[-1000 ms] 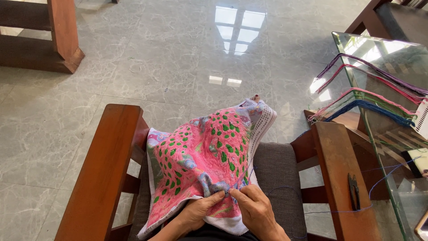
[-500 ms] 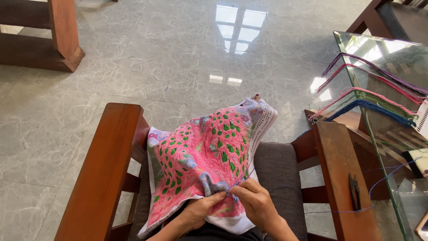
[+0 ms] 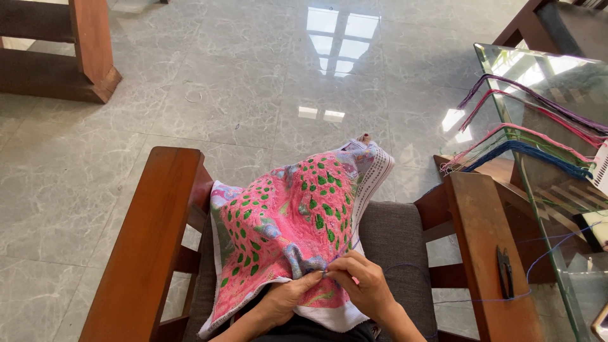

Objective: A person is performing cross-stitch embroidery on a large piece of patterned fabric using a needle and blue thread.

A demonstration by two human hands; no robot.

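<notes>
From the head camera I look down at a pink embroidered canvas, stitched with green leaf spots and pale blue patches, draped over the lap and rising in a peak toward the knees, so that the near edge falls flat where I can work it. My left hand lies under and against the lower hem, fingers curled and pinching the cloth, which I judge keeps that patch taut and lifted. My right hand sits just beside it, touching at the fingertips, closed narrowly as if on a needle; the needle itself is too small to make out, so I cannot tell for certain what it grips. A thin purple thread trails from the work across the right wooden armrest, lying slack and out of the way of the stitching. Small dark thread snips rest on that armrest, near the right hand. To the right stands a glass counter with skeins of purple, pink and blue thread draped over its edge, spread apart so each colour shows. The left wooden armrest frames the grey seat cushion above a marble floor.
</notes>
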